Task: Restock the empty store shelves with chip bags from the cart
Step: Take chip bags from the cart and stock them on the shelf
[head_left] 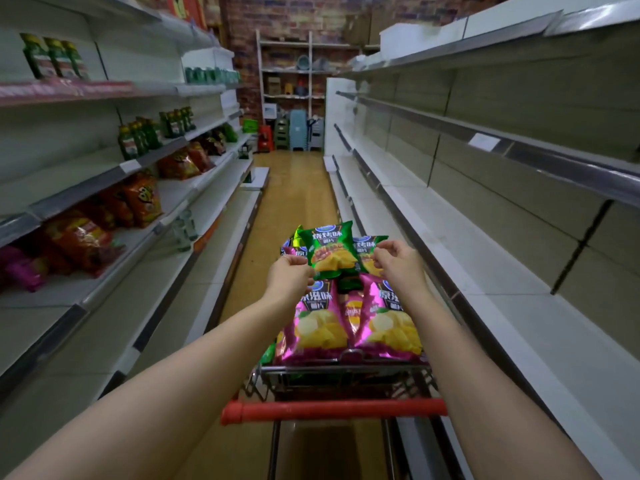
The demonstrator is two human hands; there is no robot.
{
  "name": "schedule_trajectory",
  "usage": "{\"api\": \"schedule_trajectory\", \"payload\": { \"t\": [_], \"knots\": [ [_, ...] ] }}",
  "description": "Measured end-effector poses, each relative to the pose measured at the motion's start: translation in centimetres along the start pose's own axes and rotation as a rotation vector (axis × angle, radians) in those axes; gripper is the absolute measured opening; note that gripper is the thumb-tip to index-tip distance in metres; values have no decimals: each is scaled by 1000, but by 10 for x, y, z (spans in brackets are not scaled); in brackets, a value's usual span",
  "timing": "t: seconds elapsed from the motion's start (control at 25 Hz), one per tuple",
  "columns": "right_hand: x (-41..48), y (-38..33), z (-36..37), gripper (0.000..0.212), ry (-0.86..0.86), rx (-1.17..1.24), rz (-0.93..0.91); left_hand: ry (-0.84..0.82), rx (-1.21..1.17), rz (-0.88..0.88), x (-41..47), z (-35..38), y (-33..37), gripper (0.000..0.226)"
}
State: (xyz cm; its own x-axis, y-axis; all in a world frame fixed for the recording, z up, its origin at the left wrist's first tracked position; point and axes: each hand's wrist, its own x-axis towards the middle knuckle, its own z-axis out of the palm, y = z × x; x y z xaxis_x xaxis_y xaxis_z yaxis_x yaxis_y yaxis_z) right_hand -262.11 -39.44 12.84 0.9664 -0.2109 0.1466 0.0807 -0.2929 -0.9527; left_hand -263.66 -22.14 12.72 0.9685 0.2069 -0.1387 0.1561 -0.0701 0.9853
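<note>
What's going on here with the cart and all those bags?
A person is reaching over a shopping cart piled with chip bags. The left hand pinches a green chip bag at its lower corner, and the bag stands upright on the pile. The right hand seems to pinch a second green bag beside it. The right-hand shelves hold no bags yet.
</note>
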Motion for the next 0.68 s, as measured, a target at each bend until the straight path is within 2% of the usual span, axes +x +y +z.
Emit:
{"api": "schedule_trajectory", "payload": {
  "t": [0.04, 0.2, 0.36, 0.56, 0.68],
  "knots": [
    [24, 6, 13, 8, -4, -50, 29, -4, 38, -21, 28, 1, -1, 25],
    [94, 24, 49, 49, -74, -230, 129, -70, 181, -117, 111, 7, -8, 35],
    [147, 56, 78, 70, -152, -375, 254, -134, 256, -199, 169, 20, -23, 47],
    [180, 83, 98, 85, -185, -543, 328, -198, 344, -261, 211, 40, -40, 59],
    [187, 97, 103, 88, -182, -578, 341, -243, 361, -285, 221, 49, -47, 59]
  ]
}}
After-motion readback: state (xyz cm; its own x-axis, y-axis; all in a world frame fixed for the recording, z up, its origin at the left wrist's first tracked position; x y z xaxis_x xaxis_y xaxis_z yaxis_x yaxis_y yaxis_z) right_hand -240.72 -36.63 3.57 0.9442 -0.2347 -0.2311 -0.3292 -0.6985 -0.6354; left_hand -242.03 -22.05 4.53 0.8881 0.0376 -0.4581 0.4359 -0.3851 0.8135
